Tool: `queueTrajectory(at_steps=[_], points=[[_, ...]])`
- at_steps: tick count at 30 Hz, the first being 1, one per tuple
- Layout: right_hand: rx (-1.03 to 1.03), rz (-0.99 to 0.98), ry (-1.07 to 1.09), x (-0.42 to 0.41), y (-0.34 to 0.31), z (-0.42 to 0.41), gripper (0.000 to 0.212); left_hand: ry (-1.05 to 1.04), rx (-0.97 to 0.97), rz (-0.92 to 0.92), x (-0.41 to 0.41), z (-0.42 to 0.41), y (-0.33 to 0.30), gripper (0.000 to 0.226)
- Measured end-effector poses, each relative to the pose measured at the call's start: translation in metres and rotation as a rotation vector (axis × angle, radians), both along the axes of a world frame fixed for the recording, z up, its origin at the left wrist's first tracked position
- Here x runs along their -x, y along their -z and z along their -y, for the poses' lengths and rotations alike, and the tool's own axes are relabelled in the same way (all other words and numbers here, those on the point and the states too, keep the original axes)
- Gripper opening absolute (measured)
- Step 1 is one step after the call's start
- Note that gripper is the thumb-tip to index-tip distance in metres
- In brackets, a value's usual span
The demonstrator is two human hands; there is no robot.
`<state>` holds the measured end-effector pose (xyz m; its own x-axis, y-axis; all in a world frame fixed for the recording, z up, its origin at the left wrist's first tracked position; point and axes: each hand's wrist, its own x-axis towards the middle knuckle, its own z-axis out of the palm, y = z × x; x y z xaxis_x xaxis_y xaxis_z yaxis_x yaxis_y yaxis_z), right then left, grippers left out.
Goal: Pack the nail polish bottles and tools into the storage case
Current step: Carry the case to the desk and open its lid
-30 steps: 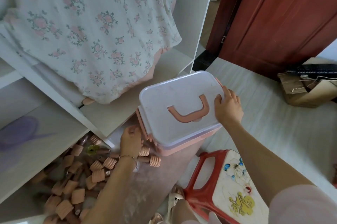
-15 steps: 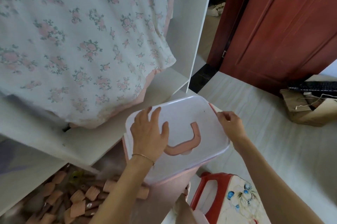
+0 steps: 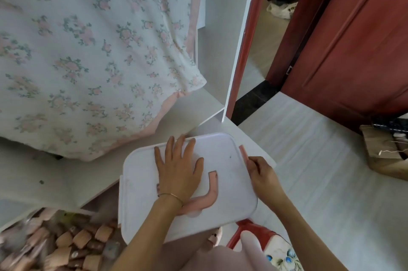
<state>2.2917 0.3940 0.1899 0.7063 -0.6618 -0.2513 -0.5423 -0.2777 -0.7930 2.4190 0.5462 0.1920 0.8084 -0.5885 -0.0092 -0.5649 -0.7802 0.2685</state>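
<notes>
1. A red stool (image 3: 254,232) with a flowered seat shows at the bottom edge, right of the case.
2. At lower left a heap of bottles (image 3: 66,246) with ribbed caps lies under a white shelf (image 3: 55,182), blurred.
3. The case (image 3: 229,182) sits centre frame, its lid closed and its pink handle (image 3: 210,193) folded flat on the lid.
4. The left hand (image 3: 176,171) lies flat on the lid, fingers straight and spread wide.
5. The right hand (image 3: 263,173) is at the case's right edge, fingers curled on a pink latch (image 3: 242,152).
6. A floral cloth (image 3: 88,49) hangs over the shelf behind.
7. A red door (image 3: 353,38) stands far right.
</notes>
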Motion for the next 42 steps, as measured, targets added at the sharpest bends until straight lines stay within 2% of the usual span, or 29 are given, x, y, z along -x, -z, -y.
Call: queueTrajectory(at_steps=[2,5,7,12,15,21,23,26,31,37,42], points=[[-0.017,-0.003,0.034,-0.001,0.002,0.002,0.025,0.006,-0.01,-0.002,-0.001,0.001,-0.001,0.053],[-0.081,-0.011,0.086,0.005,0.006,0.004,0.038,0.009,-0.005,0.011,0.0,-0.002,-0.002,0.053],[-0.135,0.019,0.09,0.011,0.006,0.005,0.034,0.015,0.013,0.013,0.0,-0.001,-0.002,0.053],[-0.476,0.282,0.106,0.031,0.005,-0.001,0.036,0.008,0.033,0.009,0.0,-0.006,-0.001,0.052],[-0.447,0.367,0.127,0.035,0.004,0.001,0.042,0.002,0.045,0.015,0.002,-0.006,0.0,0.052],[-0.403,0.326,0.005,0.037,0.0,0.013,0.042,-0.104,0.063,-0.078,0.011,0.01,-0.012,0.053],[-0.466,0.351,0.021,0.036,0.004,0.015,0.036,-0.06,0.069,-0.03,0.02,0.027,-0.017,0.059],[-0.575,0.344,0.065,0.03,0.016,0.012,0.024,0.131,0.013,0.079,0.033,0.056,-0.022,0.073],[-0.785,0.32,0.086,0.035,0.042,0.003,0.028,0.224,-0.142,0.047,0.047,0.077,-0.006,0.084],[-0.786,0.354,0.088,0.036,0.053,-0.002,0.011,0.219,-0.124,0.04,0.05,0.08,-0.005,0.066],[-0.694,0.32,0.127,0.039,0.061,0.001,0.018,0.214,-0.081,0.018,0.055,0.08,-0.005,0.054]])
